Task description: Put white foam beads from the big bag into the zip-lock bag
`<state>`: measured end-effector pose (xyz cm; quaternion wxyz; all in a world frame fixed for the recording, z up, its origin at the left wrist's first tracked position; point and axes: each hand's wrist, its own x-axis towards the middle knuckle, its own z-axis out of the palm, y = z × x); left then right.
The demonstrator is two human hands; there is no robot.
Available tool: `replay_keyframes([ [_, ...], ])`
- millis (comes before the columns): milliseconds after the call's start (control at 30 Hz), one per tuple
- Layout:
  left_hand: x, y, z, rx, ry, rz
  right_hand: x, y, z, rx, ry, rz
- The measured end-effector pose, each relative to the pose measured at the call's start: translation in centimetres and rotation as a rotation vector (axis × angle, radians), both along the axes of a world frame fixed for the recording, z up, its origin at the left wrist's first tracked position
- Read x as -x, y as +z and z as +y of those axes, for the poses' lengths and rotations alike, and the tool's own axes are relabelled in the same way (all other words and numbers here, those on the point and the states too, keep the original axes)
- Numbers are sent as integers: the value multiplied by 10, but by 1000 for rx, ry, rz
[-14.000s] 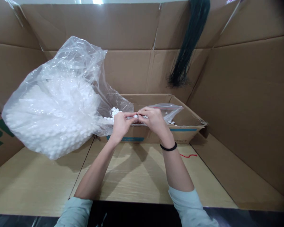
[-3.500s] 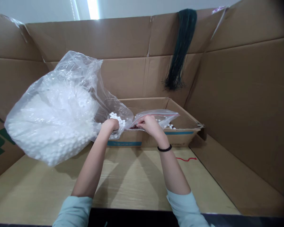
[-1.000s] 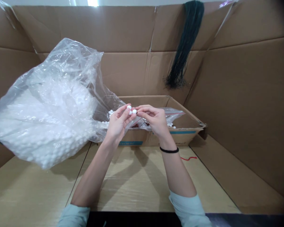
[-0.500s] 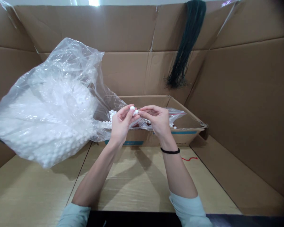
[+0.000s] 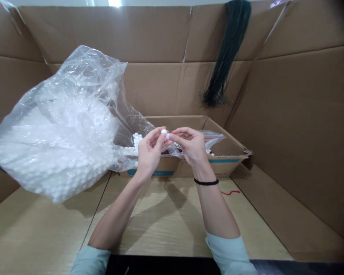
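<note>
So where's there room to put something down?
On the table between the forearms, and left of them, before the big plastic bag. It's crowded at the cardboard box: left hand, right hand, the white balls they hold, zip bag. Red string lies right.

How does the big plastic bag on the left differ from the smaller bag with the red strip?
The big bag bulges, packed with white balls, while the small bag lies low and flatter. The big bag stands mostly left of the open cardboard box; the small bag lies over the box. The small bag has a red strip near its edge; none shows on the big bag. Both are clear, shiny plastic.
</note>
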<state>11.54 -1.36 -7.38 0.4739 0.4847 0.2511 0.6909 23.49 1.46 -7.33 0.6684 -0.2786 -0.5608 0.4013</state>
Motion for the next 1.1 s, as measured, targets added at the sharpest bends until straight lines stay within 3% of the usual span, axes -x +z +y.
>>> replay_keyframes([
  [233, 6, 4, 4, 39, -84, -37, 3, 4, -6, 2, 3, -48],
  [300, 12, 4, 7, 39, -72, -32, 0, 9, -12, -62, -80, -139],
  [367, 19, 4, 12, 38, -13, -15, -7, 14, -17, -168, -281, -230],
  [467, 32, 3, 18, 32, 89, 35, -29, 21, -21, -301, -739, -283],
  [567, 42, 3, 22, 16, 152, 59, -60, 20, -17, -235, -1131, -300],
  [667, 45, 3, 22, 20, 151, 83, -84, 14, -8, -34, -1268, -443],
  [800, 44, 3, 21, 48, 108, 138, -91, 10, -2, 96, -1272, -630],
  [900, 43, 2, 22, 56, 95, 172, -83, 16, -11, -42, -1359, -601],
  [967, 42, 2, 23, 57, 95, 192, -75, 23, -22, -133, -1319, -667],
  [1000, 42, 2, 23, 58, 97, 198, -70, 26, -28, -140, -1180, -797],
  [1100, 41, 1, 25, 55, 100, 206, -52, 26, -32, -46, -556, -1313],
])
